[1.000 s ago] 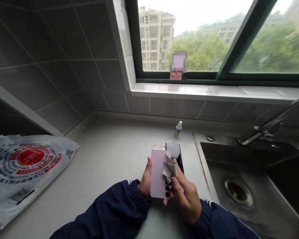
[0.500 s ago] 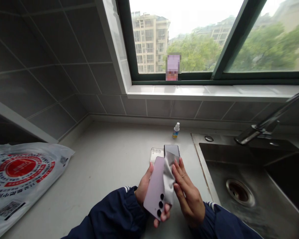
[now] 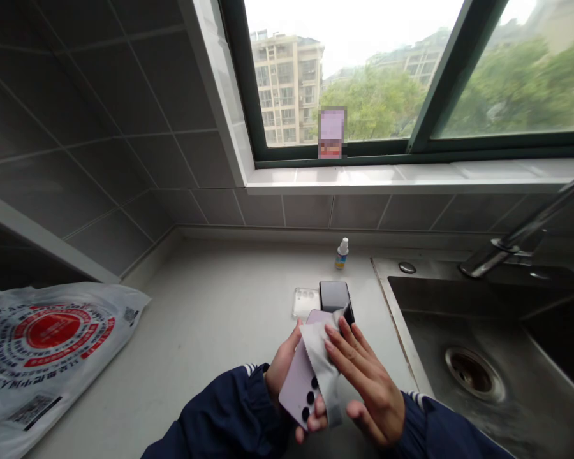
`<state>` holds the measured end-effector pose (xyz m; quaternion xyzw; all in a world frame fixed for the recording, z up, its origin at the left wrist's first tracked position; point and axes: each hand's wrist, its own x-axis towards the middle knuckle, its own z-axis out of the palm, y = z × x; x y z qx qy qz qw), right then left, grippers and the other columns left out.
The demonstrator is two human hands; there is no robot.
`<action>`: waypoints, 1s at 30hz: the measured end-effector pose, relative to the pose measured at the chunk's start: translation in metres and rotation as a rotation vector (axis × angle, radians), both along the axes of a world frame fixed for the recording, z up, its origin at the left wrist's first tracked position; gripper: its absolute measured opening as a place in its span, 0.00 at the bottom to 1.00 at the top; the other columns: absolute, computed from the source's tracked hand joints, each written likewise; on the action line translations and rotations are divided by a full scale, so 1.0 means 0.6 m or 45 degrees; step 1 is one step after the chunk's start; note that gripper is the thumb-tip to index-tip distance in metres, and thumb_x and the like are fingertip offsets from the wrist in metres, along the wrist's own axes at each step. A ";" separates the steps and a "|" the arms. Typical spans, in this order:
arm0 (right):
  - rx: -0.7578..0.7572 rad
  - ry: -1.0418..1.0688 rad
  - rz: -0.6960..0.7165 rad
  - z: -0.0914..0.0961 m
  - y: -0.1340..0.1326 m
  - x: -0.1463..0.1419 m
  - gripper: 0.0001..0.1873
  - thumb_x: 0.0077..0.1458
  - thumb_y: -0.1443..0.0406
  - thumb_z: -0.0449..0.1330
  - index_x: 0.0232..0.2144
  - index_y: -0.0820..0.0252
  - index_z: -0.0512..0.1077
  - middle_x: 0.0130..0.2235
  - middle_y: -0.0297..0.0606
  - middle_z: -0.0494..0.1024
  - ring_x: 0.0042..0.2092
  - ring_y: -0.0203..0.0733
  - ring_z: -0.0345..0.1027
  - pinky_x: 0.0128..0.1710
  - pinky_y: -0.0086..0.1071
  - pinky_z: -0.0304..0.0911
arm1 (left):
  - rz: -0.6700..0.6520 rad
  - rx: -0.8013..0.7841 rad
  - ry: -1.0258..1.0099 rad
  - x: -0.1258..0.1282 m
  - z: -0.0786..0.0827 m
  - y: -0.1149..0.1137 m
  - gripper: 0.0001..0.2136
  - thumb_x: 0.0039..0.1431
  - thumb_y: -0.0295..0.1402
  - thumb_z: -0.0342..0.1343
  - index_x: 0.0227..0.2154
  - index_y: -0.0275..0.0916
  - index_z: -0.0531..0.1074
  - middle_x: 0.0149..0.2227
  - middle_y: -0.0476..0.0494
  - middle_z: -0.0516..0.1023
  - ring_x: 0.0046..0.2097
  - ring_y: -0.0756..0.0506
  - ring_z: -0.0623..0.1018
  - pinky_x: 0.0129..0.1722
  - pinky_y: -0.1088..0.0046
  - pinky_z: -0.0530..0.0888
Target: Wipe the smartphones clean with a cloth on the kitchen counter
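My left hand (image 3: 287, 376) grips a lilac phone (image 3: 300, 382) by its edges, back side up, its three camera lenses near my fingertips. My right hand (image 3: 366, 376) lies with fingers stretched flat on a small grey cloth (image 3: 321, 357), pressing it against the phone's back. Behind the hands, a black phone (image 3: 335, 296) lies screen up on the pale counter (image 3: 210, 312), with a clear phone case (image 3: 305, 301) beside it on the left. A small spray bottle (image 3: 341, 253) stands further back by the wall.
A steel sink (image 3: 488, 357) with a drain and a tap (image 3: 521, 239) fills the right side. A white plastic bag with red print (image 3: 48, 344) lies at the left. Grey tiled walls and a window sill (image 3: 411, 178) bound the back.
The lilac phone has tilted and come lower and closer. My right hand went from pinching the cloth to laying it flat, and slid it up the phone's back.
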<state>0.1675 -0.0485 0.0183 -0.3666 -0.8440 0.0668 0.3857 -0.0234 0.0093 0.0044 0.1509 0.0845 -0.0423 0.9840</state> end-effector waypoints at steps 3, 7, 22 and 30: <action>-0.006 0.011 -0.082 -0.007 0.003 0.002 0.36 0.67 0.49 0.34 0.68 0.65 0.45 0.69 0.50 0.47 0.68 0.62 0.39 0.65 0.55 0.42 | -0.010 0.003 0.003 0.001 0.005 -0.001 0.51 0.40 0.74 0.26 0.28 0.31 0.78 0.20 0.38 0.73 0.20 0.41 0.74 0.14 0.66 0.68; -0.003 0.008 -0.091 -0.009 -0.016 -0.007 0.37 0.66 0.48 0.33 0.68 0.66 0.45 0.68 0.51 0.48 0.68 0.62 0.41 0.65 0.54 0.43 | 0.018 -0.013 -0.012 0.002 0.001 -0.001 0.51 0.40 0.74 0.26 0.28 0.31 0.78 0.19 0.38 0.74 0.19 0.40 0.75 0.14 0.66 0.69; 0.020 0.059 -0.056 -0.006 -0.013 0.010 0.30 0.68 0.55 0.38 0.65 0.65 0.56 0.64 0.48 0.60 0.67 0.59 0.46 0.64 0.55 0.48 | -0.004 0.031 0.131 0.006 0.003 -0.004 0.56 0.38 0.74 0.21 0.33 0.28 0.78 0.22 0.36 0.75 0.21 0.40 0.76 0.15 0.66 0.69; 0.050 0.065 0.093 0.006 -0.016 0.005 0.26 0.66 0.55 0.43 0.55 0.61 0.69 0.53 0.44 0.76 0.62 0.55 0.61 0.65 0.58 0.44 | 0.304 0.028 0.163 0.022 0.000 -0.012 0.48 0.46 0.71 0.30 0.60 0.41 0.62 0.39 0.32 0.79 0.34 0.37 0.80 0.31 0.61 0.73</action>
